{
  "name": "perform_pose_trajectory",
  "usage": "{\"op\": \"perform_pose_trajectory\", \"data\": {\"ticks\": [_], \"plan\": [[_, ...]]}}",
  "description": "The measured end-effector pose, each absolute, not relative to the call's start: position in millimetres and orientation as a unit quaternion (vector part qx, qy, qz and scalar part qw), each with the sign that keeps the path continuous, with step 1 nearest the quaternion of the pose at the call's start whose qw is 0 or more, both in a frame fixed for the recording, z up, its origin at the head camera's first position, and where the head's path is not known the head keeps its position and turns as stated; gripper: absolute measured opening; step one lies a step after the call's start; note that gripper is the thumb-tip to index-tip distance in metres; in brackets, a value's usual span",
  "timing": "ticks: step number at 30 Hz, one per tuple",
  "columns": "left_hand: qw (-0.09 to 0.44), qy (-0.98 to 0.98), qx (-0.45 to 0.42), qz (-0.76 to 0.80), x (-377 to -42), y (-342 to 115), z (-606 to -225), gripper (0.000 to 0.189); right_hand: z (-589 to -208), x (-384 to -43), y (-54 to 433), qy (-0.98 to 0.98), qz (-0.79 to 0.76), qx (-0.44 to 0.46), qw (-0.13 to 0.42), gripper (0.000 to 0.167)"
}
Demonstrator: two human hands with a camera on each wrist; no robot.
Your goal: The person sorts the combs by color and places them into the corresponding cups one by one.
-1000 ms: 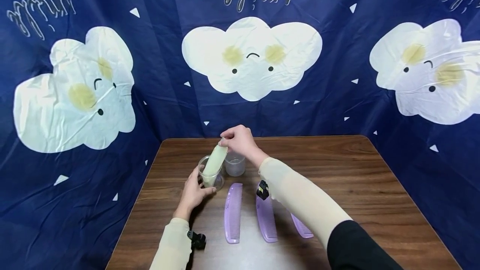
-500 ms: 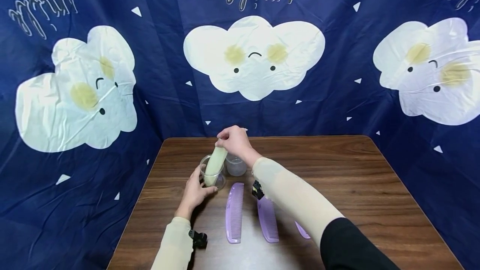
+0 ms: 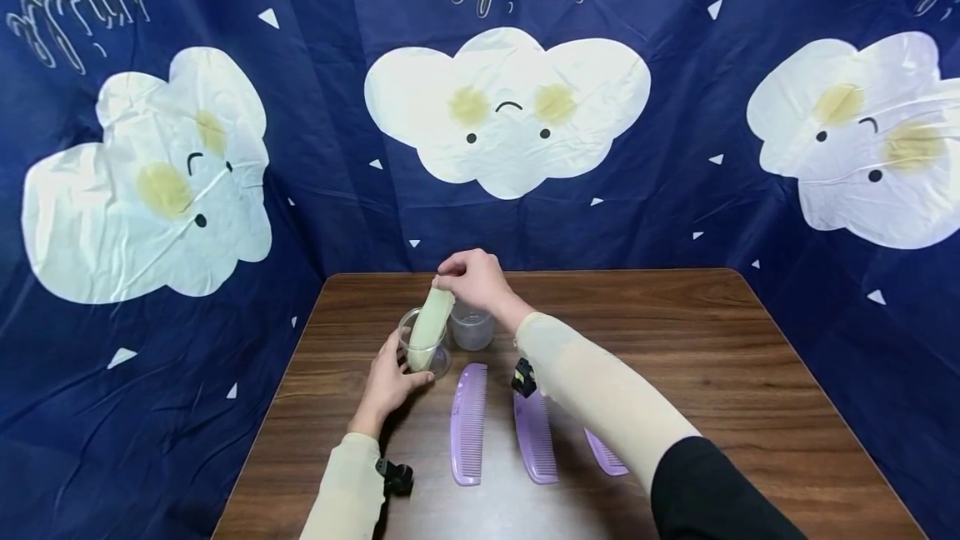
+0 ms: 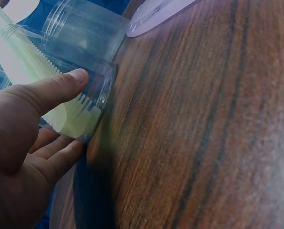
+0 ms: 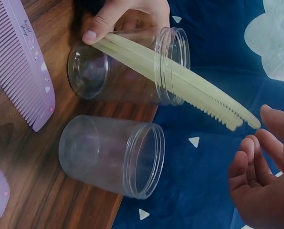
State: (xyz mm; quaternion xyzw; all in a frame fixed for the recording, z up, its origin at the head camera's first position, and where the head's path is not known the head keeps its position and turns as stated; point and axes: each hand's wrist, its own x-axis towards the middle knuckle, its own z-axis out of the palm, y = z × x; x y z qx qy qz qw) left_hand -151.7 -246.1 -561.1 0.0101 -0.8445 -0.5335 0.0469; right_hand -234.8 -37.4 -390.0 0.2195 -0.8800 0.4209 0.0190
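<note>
My left hand [image 3: 390,377] grips a clear plastic jar [image 5: 127,67], its thumb and fingers round the lower side. The jar stands on the table. Inside it lean pale green combs [image 5: 180,81]; two tips show past the threaded rim in the right wrist view. Between thumb and forefinger, my right hand [image 3: 480,282] pinches the upper tip of a green comb [image 3: 432,319]. In the left wrist view, the comb's lower end [image 4: 77,121] reaches near the jar's bottom, teeth facing the second jar. That second jar [image 5: 110,155] is clear, open-topped and beside the first.
Nearer me, a purple comb [image 3: 468,432] lies on the wooden table [image 3: 675,340]. Right of it is another purple comb [image 3: 535,440], then a third purple comb [image 3: 606,452] partly under my right forearm. A dark blue cloth [image 3: 322,215] with clouds rises behind the table.
My right hand and forearm shift slightly left, then back right, still at the comb's top. My left hand and the jar keep their place.
</note>
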Motion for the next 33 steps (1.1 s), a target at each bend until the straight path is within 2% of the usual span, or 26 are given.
{"op": "perform_pose_trajectory", "data": {"ticks": [16, 26, 33], "plan": [[0.047, -0.848, 0.014, -0.528, -151, -245, -561, 0.098, -393, -229, 15, -0.875, 0.425, 0.229, 0.002, 0.027], [0.034, -0.847, 0.021, -0.53, -151, -243, -560, 0.102, -413, -223, 42, -0.875, 0.43, 0.221, -0.002, 0.027], [0.043, -0.841, 0.003, -0.539, -151, -243, -559, 0.109, -429, -219, 66, -0.879, 0.434, 0.196, -0.006, 0.03]]}}
